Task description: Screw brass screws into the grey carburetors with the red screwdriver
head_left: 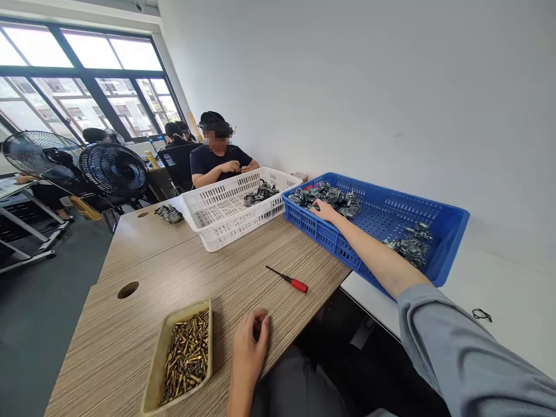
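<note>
My right hand (325,211) reaches over the near wall of a blue crate (382,215) and rests on a heap of grey metal parts (326,197) in its left end; its fingers are mostly hidden among them. More grey parts (412,243) lie at the crate's right end. My left hand (251,344) lies on the wooden table (182,272) near its front edge, fingers curled over something small and dark. A tan tray of brass screws (185,353) sits just left of that hand. A red-handled screwdriver (288,280) lies between both hands.
A white crate (226,217) holding a few metal parts stands left of the blue one. A lone metal part (169,214) lies beyond it. A seated person (219,156) works at the far end. Two fans (113,169) stand at left. A black ring (481,314) lies on the white table.
</note>
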### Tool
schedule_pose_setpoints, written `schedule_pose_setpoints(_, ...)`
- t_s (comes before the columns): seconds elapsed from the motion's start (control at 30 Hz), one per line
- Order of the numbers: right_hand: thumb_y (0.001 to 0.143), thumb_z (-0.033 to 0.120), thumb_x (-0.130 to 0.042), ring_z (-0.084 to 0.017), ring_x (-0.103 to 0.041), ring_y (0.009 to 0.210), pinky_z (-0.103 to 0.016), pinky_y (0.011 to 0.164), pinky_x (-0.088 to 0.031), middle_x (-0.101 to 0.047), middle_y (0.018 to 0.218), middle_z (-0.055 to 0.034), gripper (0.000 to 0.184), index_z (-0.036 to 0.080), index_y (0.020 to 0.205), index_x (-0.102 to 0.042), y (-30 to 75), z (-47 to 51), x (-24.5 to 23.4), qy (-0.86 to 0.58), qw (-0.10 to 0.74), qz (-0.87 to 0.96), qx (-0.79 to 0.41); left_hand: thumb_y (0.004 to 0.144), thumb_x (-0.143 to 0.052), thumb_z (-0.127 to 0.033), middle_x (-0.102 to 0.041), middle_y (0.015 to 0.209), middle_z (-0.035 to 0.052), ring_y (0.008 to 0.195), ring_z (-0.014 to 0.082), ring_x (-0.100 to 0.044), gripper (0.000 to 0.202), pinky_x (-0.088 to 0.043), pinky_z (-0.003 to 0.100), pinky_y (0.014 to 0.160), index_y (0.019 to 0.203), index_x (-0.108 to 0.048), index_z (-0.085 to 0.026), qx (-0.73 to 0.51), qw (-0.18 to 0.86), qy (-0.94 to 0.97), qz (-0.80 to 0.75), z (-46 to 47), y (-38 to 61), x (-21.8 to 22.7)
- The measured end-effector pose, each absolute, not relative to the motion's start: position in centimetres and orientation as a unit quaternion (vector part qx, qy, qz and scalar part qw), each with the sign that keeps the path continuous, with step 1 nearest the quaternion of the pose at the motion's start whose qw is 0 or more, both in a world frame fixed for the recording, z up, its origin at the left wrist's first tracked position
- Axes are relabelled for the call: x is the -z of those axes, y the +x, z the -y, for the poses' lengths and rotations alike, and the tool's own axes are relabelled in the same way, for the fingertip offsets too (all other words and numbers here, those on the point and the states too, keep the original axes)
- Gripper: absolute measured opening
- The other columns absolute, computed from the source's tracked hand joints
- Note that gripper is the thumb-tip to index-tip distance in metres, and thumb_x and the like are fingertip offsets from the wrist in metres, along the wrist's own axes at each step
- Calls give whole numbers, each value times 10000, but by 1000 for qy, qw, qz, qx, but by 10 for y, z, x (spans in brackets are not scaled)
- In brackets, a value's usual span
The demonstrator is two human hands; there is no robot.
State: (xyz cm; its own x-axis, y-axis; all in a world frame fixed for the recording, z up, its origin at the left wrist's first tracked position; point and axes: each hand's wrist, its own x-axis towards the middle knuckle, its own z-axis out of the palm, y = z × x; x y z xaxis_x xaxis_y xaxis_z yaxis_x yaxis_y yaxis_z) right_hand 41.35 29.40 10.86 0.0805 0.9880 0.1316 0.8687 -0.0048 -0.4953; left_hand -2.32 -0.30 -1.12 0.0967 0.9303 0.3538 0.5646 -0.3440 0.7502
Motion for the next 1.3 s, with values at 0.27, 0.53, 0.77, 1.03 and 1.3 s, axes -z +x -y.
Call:
schedule_pose_setpoints(0.27, 1060, 370, -733, -336, -727, 1172, -477, 1009, -611, -749, 1334, -199, 306, 173, 1291, -698, 402, -273, -130, -717, 277, 638, -36, 1080, -580, -496, -787, 977, 83, 894, 256, -729, 335, -576, 407, 844, 1059, -773, -224, -421, 228, 705, -523, 4, -22, 9)
schedule_pose_setpoints(0.53, 1005, 358, -654, -416, -654, 1272, -555, 1088, -529, -682, 1418, -223, 353, 195, 1318, -641, 347, -227, -191, -614, 349, 704, 80, 1074, -590, -378, -773, 966, 78, 900, 251, -715, 225, -553, 400, 835, 1047, -748, -219, -424, 220, 706, -522, 8, -21, 11)
schedule_pose_setpoints(0.77, 909, 364, -755, -265, -680, 894, -418, 851, -558, -763, 1136, -99, 273, 237, 1144, -696, 240, -142, -146, -451, 333, 807, -184, 1036, -652, -308, -745, 1129, 100, 1039, 269, -710, 222, -586, 444, 954, 1236, -687, -220, -472, 221, 675, -522, 9, -19, 18)
schedule_pose_setpoints(1.03, 892, 602, -775, -189, -659, 683, -346, 652, -569, -777, 1004, -79, 424, 214, 1043, -693, 160, -99, -53, -413, 268, 786, -372, 852, -918, -321, -617, 1493, 157, 1408, 352, -587, 839, -493, 558, 1221, 1566, -484, -241, -514, 172, 634, -552, 11, -17, 21)
schedule_pose_setpoints(1.3, 874, 713, -802, -197, -688, 760, -343, 703, -591, -768, 991, -59, 527, 224, 1045, -701, 158, -94, -33, -406, 276, 778, -393, 968, -779, -280, -653, 1459, 159, 1369, 339, -611, 598, -497, 543, 1200, 1518, -548, -238, -509, 160, 635, -559, 9, -18, 22)
